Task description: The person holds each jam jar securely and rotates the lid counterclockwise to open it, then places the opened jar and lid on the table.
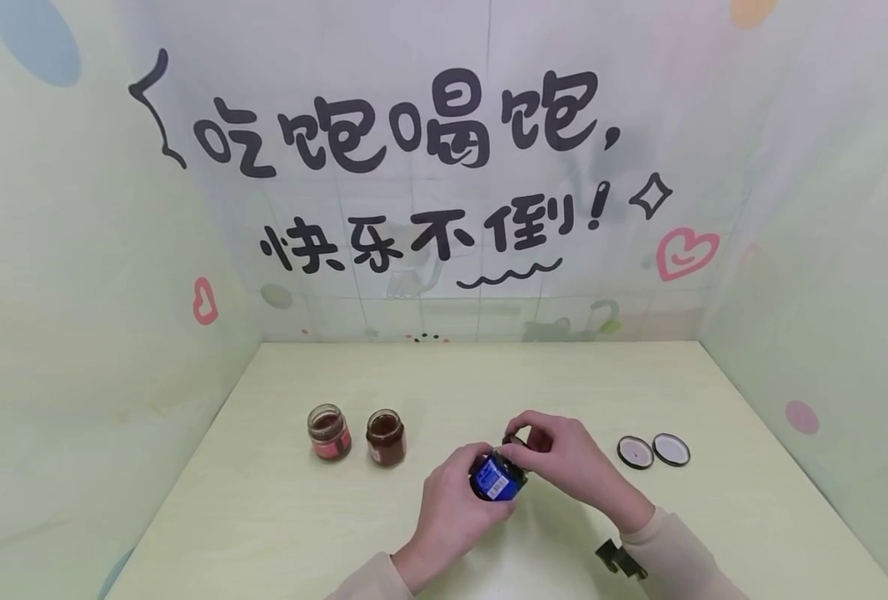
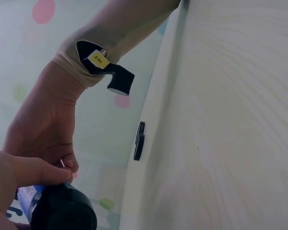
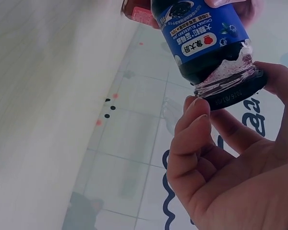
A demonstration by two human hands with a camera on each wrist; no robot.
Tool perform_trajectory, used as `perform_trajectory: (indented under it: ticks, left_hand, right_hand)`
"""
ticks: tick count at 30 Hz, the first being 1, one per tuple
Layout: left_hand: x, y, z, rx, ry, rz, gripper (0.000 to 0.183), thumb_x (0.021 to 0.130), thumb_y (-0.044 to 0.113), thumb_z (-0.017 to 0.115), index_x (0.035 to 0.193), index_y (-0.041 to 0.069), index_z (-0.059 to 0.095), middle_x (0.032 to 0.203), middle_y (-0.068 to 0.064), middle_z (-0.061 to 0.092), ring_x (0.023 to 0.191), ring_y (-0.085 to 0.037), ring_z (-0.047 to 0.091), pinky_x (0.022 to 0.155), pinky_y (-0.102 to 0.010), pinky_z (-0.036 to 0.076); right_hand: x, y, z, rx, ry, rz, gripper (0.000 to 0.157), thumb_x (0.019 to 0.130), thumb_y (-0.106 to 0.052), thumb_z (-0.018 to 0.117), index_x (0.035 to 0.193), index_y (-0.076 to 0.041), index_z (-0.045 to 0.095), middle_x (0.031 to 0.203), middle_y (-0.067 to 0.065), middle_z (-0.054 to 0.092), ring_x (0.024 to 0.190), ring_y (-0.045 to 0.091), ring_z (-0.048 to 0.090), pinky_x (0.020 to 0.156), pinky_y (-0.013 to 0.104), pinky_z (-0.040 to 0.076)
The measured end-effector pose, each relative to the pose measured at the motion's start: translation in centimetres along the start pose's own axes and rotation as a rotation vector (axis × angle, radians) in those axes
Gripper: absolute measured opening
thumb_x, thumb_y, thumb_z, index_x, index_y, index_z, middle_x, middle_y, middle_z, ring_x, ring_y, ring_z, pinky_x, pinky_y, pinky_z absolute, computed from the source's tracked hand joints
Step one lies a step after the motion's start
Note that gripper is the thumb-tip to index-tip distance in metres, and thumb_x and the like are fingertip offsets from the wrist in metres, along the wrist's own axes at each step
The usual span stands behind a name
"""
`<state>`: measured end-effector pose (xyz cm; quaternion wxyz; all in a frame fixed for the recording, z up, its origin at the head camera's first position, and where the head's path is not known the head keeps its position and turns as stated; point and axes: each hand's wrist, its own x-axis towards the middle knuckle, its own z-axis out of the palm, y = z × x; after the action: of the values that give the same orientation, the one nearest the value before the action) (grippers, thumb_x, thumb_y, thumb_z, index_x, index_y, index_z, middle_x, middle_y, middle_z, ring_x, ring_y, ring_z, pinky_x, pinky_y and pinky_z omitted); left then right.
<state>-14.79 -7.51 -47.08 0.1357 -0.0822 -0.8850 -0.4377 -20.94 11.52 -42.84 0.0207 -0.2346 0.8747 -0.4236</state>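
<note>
My left hand point(image 1: 455, 500) grips a blueberry jam jar point(image 1: 498, 483) with a blue label, its fingers and thumb wrapped round the body. The jar is held tilted above the table. At its mouth, my right hand point(image 1: 564, 454) pinches the dark lid point(image 3: 237, 95) by the rim. In the right wrist view the clear glass neck point(image 3: 228, 72) shows beside the lid, with purple smears inside. The left wrist view shows the jar's dark base point(image 2: 67, 211) and the left thumb point(image 2: 41, 171) along its side.
Two open jars stand to the left on the pale table point(image 1: 444, 383): one with a pink label point(image 1: 331, 448) and one with dark red contents point(image 1: 387, 446). Two lids point(image 1: 635, 452) lie inside up at the right. Printed walls enclose the table; a black clip point(image 1: 621, 560) is at the right sleeve.
</note>
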Motion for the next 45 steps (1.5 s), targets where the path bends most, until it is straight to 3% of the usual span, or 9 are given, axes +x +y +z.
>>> perform_trajectory:
  ticks: [8,18,25,31,45]
  left_hand:
    - [-0.02,-0.06,-0.05,0.027,-0.027,0.005,0.054,0.066,0.027,0.091,0.115,0.019,0.07,0.096,0.011,0.062,0.084,-0.009,0.06,0.075,-0.033,0.049]
    - [-0.15,-0.11,-0.08,0.021,-0.027,-0.018,0.06,0.064,0.027,0.093,0.117,0.017,0.067,0.103,0.009,0.064,0.09,-0.012,0.062,0.08,-0.035,0.05]
    - [-0.17,-0.16,-0.09,0.046,-0.017,0.008,0.059,0.064,0.026,0.093,0.116,0.017,0.066,0.102,0.01,0.062,0.089,-0.011,0.062,0.08,-0.035,0.052]
    - [-0.3,-0.3,0.06,0.06,0.003,0.058,0.058,0.065,0.023,0.093,0.115,0.016,0.065,0.102,0.01,0.061,0.089,-0.01,0.061,0.079,-0.033,0.053]
    - [-0.69,-0.87,0.23,0.131,0.047,0.126,0.059,0.063,0.024,0.093,0.114,0.017,0.063,0.099,0.01,0.057,0.086,-0.008,0.059,0.075,-0.032,0.053]
  right_hand:
    - [-0.06,-0.02,0.0,-0.023,-0.022,-0.014,0.029,0.089,-0.055,0.071,0.102,-0.029,0.069,0.068,-0.005,0.059,0.058,0.013,0.054,0.054,0.029,0.047]
    - [-0.16,0.08,-0.11,-0.101,-0.011,-0.026,0.025,0.09,-0.06,0.067,0.101,-0.037,0.068,0.075,-0.008,0.061,0.063,0.015,0.056,0.053,0.03,0.047]
    - [0.06,-0.17,-0.35,-0.14,0.018,0.014,0.029,0.089,-0.064,0.064,0.1,-0.038,0.068,0.076,-0.01,0.063,0.063,0.014,0.057,0.052,0.031,0.047]
    - [0.19,-0.35,-0.18,-0.142,0.015,0.039,0.033,0.089,-0.066,0.063,0.093,-0.034,0.07,0.068,-0.01,0.062,0.057,0.012,0.056,0.052,0.031,0.046]
    - [0.2,-0.38,0.0,-0.071,-0.075,0.033,0.032,0.087,-0.062,0.068,0.09,-0.03,0.071,0.066,-0.009,0.063,0.058,0.013,0.06,0.053,0.031,0.05]
